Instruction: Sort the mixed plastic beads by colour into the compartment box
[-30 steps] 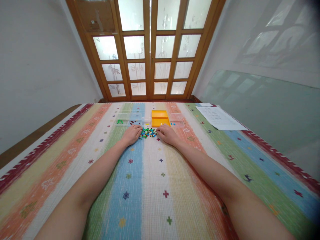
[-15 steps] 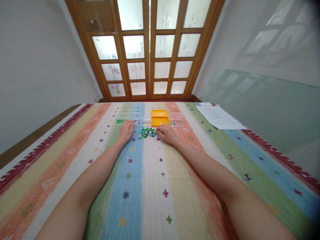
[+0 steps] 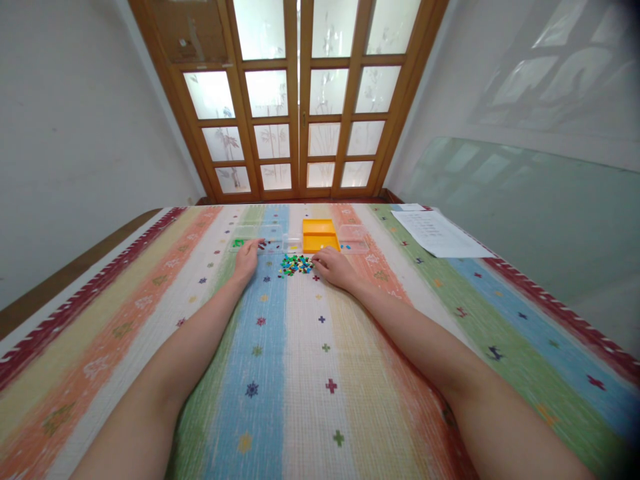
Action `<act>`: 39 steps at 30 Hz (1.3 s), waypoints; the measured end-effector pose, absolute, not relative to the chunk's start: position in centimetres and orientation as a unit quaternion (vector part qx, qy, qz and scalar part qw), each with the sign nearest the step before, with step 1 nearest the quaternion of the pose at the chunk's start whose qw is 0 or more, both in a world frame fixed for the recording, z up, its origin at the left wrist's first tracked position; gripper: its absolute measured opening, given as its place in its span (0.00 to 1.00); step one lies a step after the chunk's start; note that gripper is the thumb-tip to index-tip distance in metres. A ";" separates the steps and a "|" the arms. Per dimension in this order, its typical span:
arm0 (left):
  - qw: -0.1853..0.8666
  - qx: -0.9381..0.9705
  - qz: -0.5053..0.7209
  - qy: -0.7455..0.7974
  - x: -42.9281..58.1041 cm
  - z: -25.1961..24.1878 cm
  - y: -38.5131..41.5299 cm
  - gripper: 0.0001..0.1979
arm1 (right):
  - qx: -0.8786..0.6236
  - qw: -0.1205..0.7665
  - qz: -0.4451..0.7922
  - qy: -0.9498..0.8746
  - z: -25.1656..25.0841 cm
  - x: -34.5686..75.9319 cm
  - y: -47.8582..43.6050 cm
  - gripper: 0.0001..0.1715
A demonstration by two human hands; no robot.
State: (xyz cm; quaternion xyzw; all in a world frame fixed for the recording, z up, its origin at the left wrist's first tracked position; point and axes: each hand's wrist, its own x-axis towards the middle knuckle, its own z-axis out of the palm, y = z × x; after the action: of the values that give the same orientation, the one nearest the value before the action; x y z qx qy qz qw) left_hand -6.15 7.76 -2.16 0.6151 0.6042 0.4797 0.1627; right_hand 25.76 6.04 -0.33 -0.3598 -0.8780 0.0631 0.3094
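A heap of small coloured pieces [image 3: 296,265] lies on the striped tablecloth [image 3: 300,360]. My left hand [image 3: 247,257] reaches forward and left of the heap. Its fingers are held together, with the tips at the rim of a clear tray [image 3: 255,235] that holds green and dark red bits. Whether a piece is pinched there is too small to see. My right hand [image 3: 334,267] rests on the cloth with curled fingers touching the heap's right edge, just in front of an orange tray [image 3: 320,235].
A small clear box [image 3: 292,243] stands between the clear tray and the orange one. Another clear tray [image 3: 354,239] with blue bits stands right of the orange one. A printed sheet [image 3: 438,234] lies at the far right. Wooden glazed doors stand behind the table.
My left hand has left the heap's left side and moved forward and left to the clear tray. My right hand has stayed at the heap.
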 end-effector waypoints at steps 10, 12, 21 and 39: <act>0.055 0.694 0.427 0.576 -5.9 -2.1 7.4 0.20 | -0.354 0.310 0.058 -0.881 -0.3 25.7 6.0 0.09; 0.017 0.729 0.391 0.561 -5.4 -1.8 7.0 0.19 | -0.354 0.308 0.055 -0.881 -0.2 25.7 5.9 0.09; -0.013 0.849 0.239 0.472 -2.9 -0.8 5.2 0.19 | -0.355 0.307 0.051 -0.882 -0.4 25.6 6.0 0.10; 0.009 0.841 0.259 0.475 -2.9 -0.9 5.4 0.21 | -0.354 0.303 0.053 -0.883 -0.2 25.6 5.9 0.10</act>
State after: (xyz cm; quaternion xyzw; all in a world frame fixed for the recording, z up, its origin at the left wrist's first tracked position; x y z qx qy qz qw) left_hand -2.90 5.39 -0.92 0.8412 0.4747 0.2589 0.0090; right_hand 25.58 5.88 -0.19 -0.3536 -0.8833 0.0530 0.3031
